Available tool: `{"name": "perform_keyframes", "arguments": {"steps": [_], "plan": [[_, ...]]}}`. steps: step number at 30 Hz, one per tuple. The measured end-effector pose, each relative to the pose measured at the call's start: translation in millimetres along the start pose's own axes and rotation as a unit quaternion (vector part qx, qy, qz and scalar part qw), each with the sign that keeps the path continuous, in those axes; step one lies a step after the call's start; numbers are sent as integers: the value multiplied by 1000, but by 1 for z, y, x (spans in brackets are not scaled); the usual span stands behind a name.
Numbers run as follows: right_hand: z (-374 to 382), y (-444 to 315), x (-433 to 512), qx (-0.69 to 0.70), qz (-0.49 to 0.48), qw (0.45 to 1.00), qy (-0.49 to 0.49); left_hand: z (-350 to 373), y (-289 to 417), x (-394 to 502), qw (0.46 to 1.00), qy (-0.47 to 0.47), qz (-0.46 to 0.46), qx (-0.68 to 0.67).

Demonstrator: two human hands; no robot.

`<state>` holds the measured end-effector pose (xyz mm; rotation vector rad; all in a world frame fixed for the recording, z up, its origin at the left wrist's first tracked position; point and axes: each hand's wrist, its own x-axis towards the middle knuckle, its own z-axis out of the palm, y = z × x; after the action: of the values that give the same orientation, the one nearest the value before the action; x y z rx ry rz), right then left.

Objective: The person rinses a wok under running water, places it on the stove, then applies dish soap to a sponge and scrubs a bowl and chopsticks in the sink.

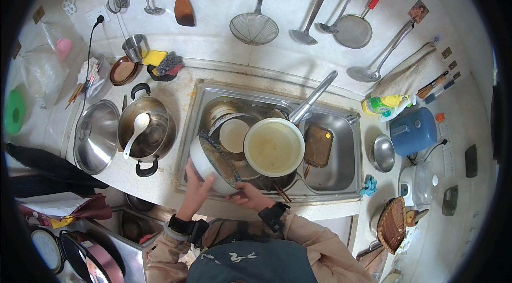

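Note:
My left hand [195, 191] supports the white outer side of a large bowl [206, 165], and my right hand [250, 197] grips its near rim. The bowl is tilted, its blue-patterned rim and stained inside turned towards the sink [188, 123]. Just right of it, a round pale pan [274, 147] holds cloudy yellowish liquid. A long shiny metal bar [314, 97] meets the pan's rim; I cannot tell whether it is a handle or a tap. Behind the tilted bowl, a smaller pale bowl [234, 135] sits among stacked dishes, partly hidden. Chopsticks [282, 193] stick out below the pan.
The sink's right basin holds a brown rectangular tray [319, 145]. Left on the counter stand a two-handled pot [160, 135] with a white spoon [137, 133] across it, and a metal lid [97, 137]. A metal bowl [382, 153] sits at right. A wire skimmer [254, 29] hangs behind.

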<state>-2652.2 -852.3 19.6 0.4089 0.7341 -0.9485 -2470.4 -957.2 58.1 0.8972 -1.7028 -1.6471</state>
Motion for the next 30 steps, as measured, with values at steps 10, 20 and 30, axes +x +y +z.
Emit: {"name": "perform_keyframes", "arguments": {"steps": [10, 20, 30], "plan": [[-3, 19, 41, 51, 88, 992, -71, -8, 40, 1, 997, 27, -61, 27], [1, 8, 62, 44, 157, 984, -70, -6, 45, 20, 952, 72, 65, 291], [12, -8, -3, -172, -22, 982, 77, 21, 47, 34, 946, 48, 46, 318]]}}
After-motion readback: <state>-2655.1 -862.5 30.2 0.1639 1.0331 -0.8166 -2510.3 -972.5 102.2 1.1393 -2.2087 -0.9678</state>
